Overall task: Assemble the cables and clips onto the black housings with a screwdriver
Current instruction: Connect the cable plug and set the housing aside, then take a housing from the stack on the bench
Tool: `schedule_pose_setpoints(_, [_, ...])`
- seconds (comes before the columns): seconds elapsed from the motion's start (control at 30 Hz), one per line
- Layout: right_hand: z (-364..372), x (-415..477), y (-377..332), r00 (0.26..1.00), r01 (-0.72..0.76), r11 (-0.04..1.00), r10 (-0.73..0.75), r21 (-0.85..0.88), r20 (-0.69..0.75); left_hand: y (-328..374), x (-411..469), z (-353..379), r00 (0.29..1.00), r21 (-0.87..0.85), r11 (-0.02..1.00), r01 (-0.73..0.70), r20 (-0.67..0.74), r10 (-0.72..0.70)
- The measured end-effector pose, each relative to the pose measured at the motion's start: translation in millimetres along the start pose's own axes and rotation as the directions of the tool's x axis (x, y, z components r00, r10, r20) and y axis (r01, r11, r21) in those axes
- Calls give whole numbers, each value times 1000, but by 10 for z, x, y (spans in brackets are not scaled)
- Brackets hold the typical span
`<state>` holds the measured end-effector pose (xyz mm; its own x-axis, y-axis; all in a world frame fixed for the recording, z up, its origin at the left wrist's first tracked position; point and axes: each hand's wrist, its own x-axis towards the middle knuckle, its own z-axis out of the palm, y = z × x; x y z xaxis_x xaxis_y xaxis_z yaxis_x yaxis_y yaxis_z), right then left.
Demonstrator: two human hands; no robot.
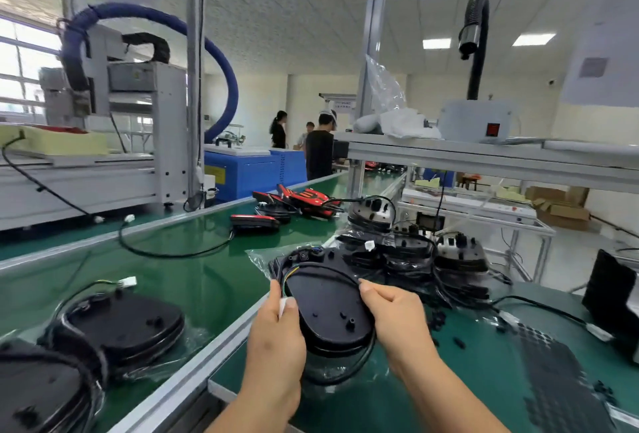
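A black oval housing (328, 308) lies back side up on the green bench in front of me, inside clear plastic wrap. My left hand (276, 332) grips its left edge and pinches a white connector with coloured wires. My right hand (394, 315) grips the right edge, fingers on the black cable (332, 269) that runs along the rim. Small black clips (460, 342) lie scattered on the mat to the right. No screwdriver is in view.
More black housings (460, 256) are stacked behind, with cables. Two wrapped housings (124, 325) lie on the green conveyor at left, red lamp units (307, 201) farther along it. An aluminium rail (193, 363) divides conveyor and bench. A shelf (484, 156) hangs overhead. People stand far back.
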<state>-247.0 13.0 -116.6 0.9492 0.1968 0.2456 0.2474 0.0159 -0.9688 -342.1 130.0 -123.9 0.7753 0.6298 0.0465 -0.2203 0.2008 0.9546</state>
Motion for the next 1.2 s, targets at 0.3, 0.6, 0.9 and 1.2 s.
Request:
schedule_pose_setpoints(0.3, [1225,207,-103,946,-69,987,19,145,323,390,210,-799,921,29,989,-147,-361,148])
schedule_pose_setpoints(0.6, [2299,186,-166,824,-178,977,81,121,561,624,389,-1503,714,104,983,-154,-675,183])
schedule_pose_setpoints(0.9, [2869,137,-100,752,-208,977,125,54,647,598,523,-1821,540,182,983,-25,-825,167])
schedule_pose_setpoints(1.2, [3021,179,-100,740,-96,991,132,-91,659,575,559,-1820,577,385,910,155,-783,233])
